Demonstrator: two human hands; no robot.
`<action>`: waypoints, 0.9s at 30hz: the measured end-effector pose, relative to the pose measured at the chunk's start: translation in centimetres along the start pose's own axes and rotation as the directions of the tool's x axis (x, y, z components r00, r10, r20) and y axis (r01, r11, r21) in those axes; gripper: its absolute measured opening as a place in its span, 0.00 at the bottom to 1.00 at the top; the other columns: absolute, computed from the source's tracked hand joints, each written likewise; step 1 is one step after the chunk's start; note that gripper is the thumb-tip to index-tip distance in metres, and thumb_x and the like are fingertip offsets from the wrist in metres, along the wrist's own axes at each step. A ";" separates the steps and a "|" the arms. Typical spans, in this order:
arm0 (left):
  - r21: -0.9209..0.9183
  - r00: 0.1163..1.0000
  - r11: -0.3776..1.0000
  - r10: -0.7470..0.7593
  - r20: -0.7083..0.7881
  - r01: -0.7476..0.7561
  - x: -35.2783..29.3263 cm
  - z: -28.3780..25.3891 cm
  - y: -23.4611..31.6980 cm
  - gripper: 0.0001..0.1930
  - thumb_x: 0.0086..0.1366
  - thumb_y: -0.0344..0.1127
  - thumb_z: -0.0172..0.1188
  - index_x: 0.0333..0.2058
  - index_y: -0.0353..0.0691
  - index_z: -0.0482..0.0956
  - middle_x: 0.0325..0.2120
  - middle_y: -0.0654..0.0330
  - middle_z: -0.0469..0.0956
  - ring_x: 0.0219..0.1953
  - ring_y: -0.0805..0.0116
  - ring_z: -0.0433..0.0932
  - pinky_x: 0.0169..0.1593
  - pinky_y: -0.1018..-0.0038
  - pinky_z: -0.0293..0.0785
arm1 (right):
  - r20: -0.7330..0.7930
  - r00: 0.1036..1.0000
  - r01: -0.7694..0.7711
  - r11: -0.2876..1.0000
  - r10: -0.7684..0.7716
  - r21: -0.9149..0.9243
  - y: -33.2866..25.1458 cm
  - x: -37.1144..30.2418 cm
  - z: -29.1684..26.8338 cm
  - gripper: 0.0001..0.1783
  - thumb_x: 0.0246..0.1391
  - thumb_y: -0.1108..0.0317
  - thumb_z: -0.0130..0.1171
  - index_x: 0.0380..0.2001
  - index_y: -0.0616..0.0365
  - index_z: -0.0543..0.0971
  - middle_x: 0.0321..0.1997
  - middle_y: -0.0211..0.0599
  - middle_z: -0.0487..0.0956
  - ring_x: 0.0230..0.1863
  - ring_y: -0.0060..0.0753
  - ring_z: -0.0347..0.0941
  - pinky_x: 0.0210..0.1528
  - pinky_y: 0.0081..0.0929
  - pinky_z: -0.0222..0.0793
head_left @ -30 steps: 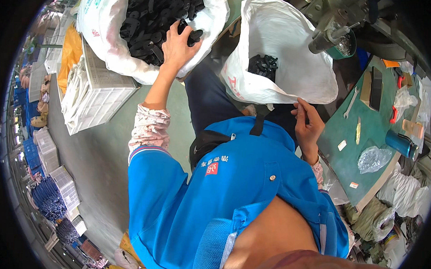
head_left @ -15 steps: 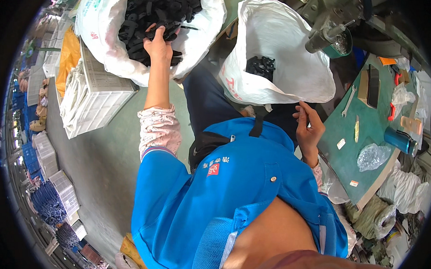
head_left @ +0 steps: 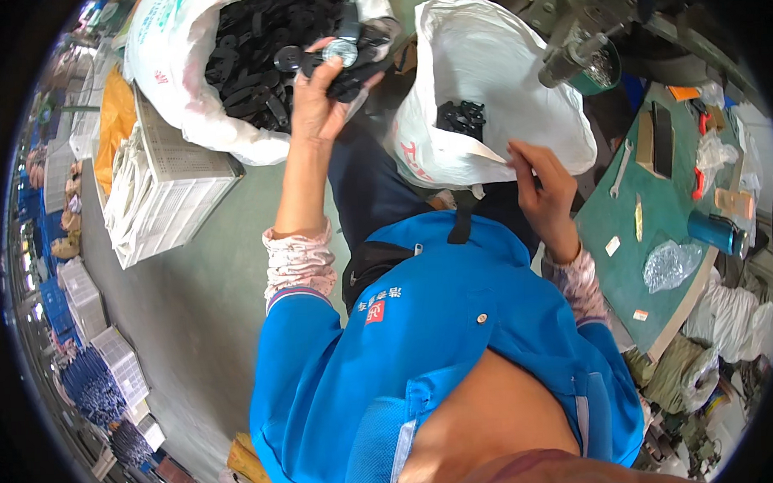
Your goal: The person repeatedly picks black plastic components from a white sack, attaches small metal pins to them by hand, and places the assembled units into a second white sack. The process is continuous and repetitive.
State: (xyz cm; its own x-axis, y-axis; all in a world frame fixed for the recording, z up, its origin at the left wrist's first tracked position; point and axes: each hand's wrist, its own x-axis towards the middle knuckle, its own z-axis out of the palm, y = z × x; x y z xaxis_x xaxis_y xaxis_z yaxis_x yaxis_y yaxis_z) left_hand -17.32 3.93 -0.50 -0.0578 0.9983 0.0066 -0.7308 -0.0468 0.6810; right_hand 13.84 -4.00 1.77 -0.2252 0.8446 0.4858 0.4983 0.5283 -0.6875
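My left hand (head_left: 318, 103) is closed around several black plastic-looking parts (head_left: 346, 72), one with a shiny round metal face. It is lifted over the right side of a large white sack (head_left: 198, 95) heaped with similar black parts (head_left: 257, 63). My right hand (head_left: 545, 189) has its fingers bent together at the near rim of a second white sack (head_left: 526, 92), pinching the edge. A small pile of black pieces (head_left: 460, 118) lies inside this second sack. The exact kind of the parts cannot be made out.
White crates (head_left: 180, 176) stand at left by the full sack. On the right, a green bench (head_left: 613, 259) carries a wrench (head_left: 622, 169), a blue flask (head_left: 715, 232) and a crumpled clear bag (head_left: 671, 266). A machine (head_left: 584, 51) with a metal spindle juts out beyond the second sack.
My left hand has come up out of the heap and moved right, carrying several black parts. My right hand has risen slightly and closed on the second sack's rim.
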 end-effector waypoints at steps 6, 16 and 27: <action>0.017 0.950 0.971 -0.236 0.204 0.238 -1.5 5.8 -5.1 0.18 0.58 0.26 0.60 0.48 0.35 0.70 0.41 0.51 0.76 0.42 0.58 0.79 0.46 0.60 0.80 | 0.169 0.875 0.483 0.845 -0.454 -0.228 -1.5 8.5 -1.5 0.27 0.40 0.77 0.63 0.49 0.51 0.75 0.54 0.41 0.71 0.50 0.47 0.69 0.48 0.35 0.68; -0.026 0.867 0.910 -0.385 0.315 0.414 -2.5 9.0 -8.7 0.18 0.59 0.29 0.60 0.49 0.37 0.69 0.43 0.51 0.75 0.44 0.57 0.78 0.45 0.55 0.80 | 0.347 0.801 0.596 0.709 -0.488 -0.377 0.3 9.0 -3.9 0.22 0.43 0.80 0.58 0.46 0.58 0.75 0.61 0.45 0.65 0.62 0.49 0.61 0.58 0.39 0.61; -0.019 0.886 0.932 -0.337 0.318 0.362 -2.4 9.1 -9.0 0.18 0.57 0.26 0.60 0.46 0.41 0.69 0.42 0.52 0.75 0.44 0.57 0.77 0.46 0.53 0.79 | 0.242 0.895 -0.445 0.692 0.375 0.568 3.0 4.9 -7.4 0.16 0.63 0.64 0.48 0.51 0.58 0.73 0.35 0.34 0.76 0.31 0.20 0.69 0.35 0.17 0.64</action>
State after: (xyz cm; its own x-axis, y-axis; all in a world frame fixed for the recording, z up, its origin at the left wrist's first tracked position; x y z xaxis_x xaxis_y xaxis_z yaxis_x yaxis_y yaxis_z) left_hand -4.36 2.30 0.01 0.4117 0.9113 0.0094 -0.7153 0.3167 0.6229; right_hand 20.41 1.07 6.10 -0.2174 0.9750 0.0456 -0.0310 0.0398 -0.9987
